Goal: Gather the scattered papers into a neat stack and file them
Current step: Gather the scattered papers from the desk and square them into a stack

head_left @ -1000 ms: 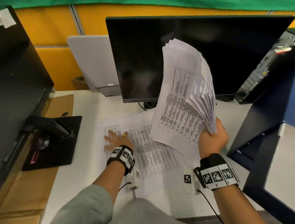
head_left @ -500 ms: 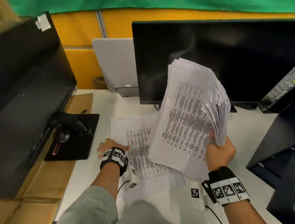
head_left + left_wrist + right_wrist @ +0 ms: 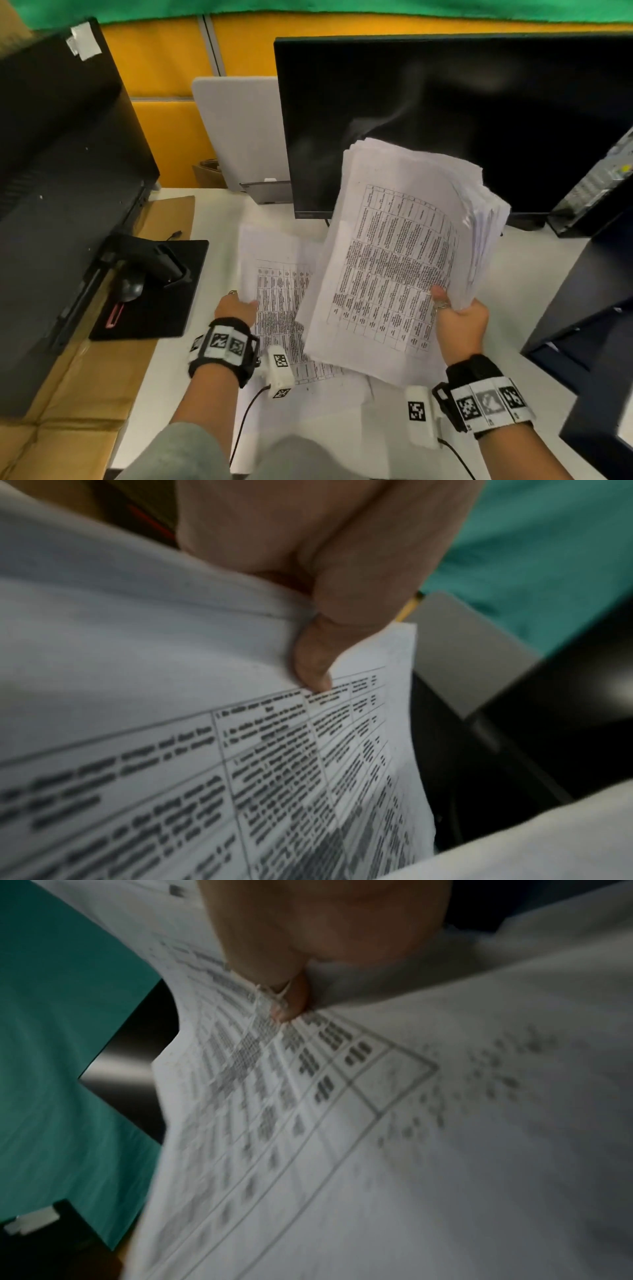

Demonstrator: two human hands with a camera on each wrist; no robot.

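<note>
1. Our right hand pinches the bundle at its lower corner, thumb on top, sheets fanned and uneven.
2. Our left hand pinches a loose sheet at its edge, lifting it off the desk.
3. Gathering looks mostly done; loose sheets remain, then squaring and filing.

Fanned printed stack raised; perhaps two sheets flat on desk
</note>
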